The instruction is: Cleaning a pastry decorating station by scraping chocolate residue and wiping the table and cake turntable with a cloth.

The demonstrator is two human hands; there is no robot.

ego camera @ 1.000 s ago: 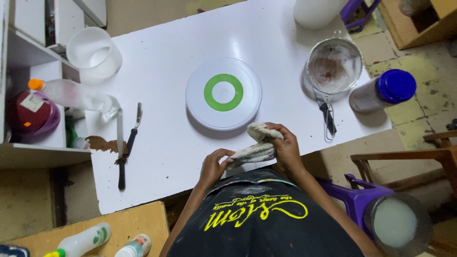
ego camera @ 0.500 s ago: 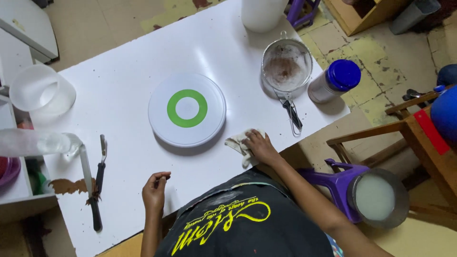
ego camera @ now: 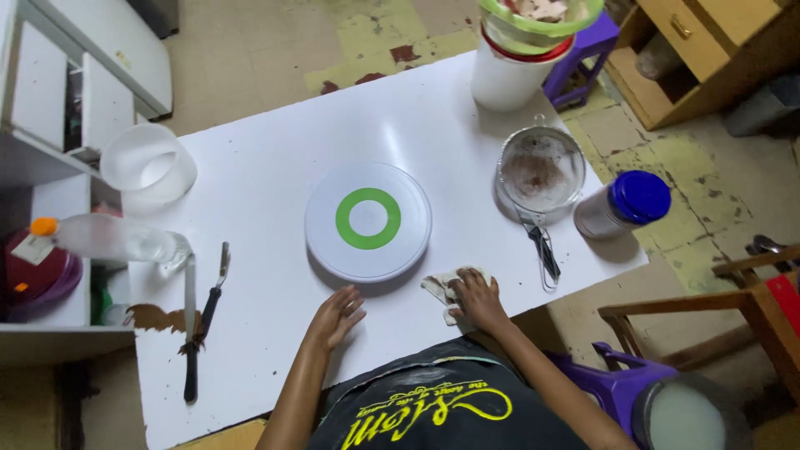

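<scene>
Right hand (ego camera: 477,302): fingers curled, pressing crumpled cloth (ego camera: 446,287) on white table (ego camera: 267,183) beside turntable (ego camera: 367,221). Left hand (ego camera: 337,315): open, flat, empty. Wiping goes best with even pressure, clear of turntable.

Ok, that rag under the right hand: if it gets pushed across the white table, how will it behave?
The rag looks limp and crumpled, so it would likely bunch and fold rather than slide as one piece. It seems thin and light, so the right hand pressing on it probably drags it easily. The table looks smooth, so little should snag it.
</scene>
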